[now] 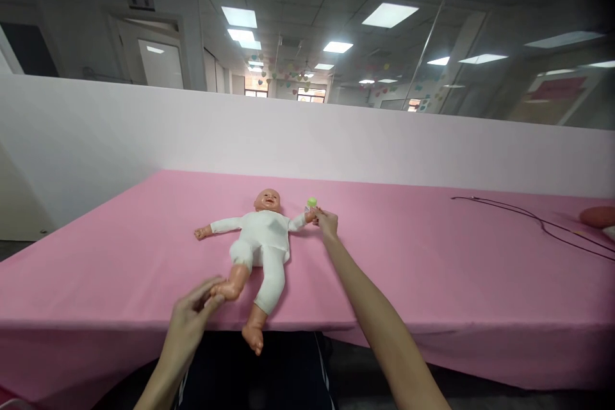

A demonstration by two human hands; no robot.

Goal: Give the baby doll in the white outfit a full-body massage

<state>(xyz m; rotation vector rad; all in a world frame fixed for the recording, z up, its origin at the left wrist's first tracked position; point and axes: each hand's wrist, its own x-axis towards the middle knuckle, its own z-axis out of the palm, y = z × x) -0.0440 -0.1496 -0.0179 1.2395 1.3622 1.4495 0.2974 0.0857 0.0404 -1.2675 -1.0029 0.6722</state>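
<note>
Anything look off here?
The white bodysuit on the plastic baby doll is bunched at one thigh, leaving that leg bare, and the doll's other foot overhangs the edge of the pink tablecloth. A thin black cable also lies on the cloth.

Bright, even indoor light comes from the ceiling lights (389, 15) at 12 o'clock, their panels glaring plain white; only a faint, soft shadow lies under the doll (262, 250); the picture darkens toward the corner at 1 o'clock; wide-angle distortion bends the edge of the tablecloth (408, 262) and slants the wall (288, 141) toward the sides; nothing looks badly blurred.
</note>
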